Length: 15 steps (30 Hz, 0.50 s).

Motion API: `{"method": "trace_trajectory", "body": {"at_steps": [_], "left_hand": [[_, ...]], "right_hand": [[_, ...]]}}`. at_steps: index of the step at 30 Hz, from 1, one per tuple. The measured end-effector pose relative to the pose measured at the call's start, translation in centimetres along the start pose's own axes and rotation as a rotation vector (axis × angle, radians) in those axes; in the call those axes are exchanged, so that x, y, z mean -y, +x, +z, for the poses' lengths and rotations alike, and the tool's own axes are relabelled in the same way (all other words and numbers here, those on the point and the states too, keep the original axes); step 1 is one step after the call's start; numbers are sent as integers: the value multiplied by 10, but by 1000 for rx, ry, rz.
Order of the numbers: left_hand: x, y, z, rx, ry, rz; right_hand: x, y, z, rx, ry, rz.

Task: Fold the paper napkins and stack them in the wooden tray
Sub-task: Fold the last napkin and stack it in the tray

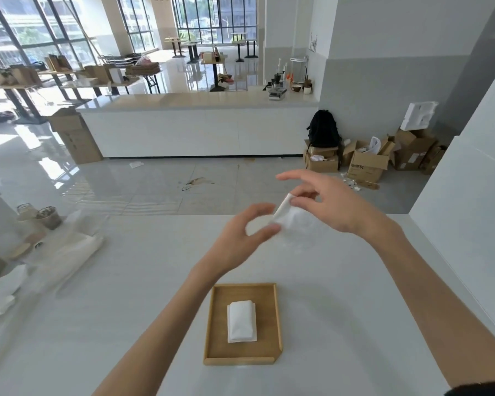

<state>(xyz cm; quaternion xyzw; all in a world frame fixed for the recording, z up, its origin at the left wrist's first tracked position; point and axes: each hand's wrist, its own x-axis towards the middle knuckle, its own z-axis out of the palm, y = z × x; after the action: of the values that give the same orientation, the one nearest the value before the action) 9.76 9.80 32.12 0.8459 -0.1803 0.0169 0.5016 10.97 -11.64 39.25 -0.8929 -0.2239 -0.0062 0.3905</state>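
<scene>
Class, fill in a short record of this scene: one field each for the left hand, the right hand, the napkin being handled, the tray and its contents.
left hand: pinches the napkin's left edge
right hand: pinches its top corner
paper napkin: white, blurred, held in the air beyond the tray
wooden tray: flat on the white table
tray contents: folded napkins, stacked near the middle

Blurred napkin, perhaps half-folded.
</scene>
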Motion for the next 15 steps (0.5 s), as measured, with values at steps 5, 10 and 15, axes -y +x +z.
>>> {"method": "trace_trajectory", "body": {"at_steps": [5, 10, 15], "left_hand": [[-5, -1, 17, 46, -212, -43], [-9, -6, 17, -124, -463, -163], [-9, -16, 7, -167, -477, -190]], "right_hand": [[14, 9, -13, 151, -164, -45], [-15, -6, -6, -371, 164, 90], [-54, -27, 46, -153, 725, 415]]}}
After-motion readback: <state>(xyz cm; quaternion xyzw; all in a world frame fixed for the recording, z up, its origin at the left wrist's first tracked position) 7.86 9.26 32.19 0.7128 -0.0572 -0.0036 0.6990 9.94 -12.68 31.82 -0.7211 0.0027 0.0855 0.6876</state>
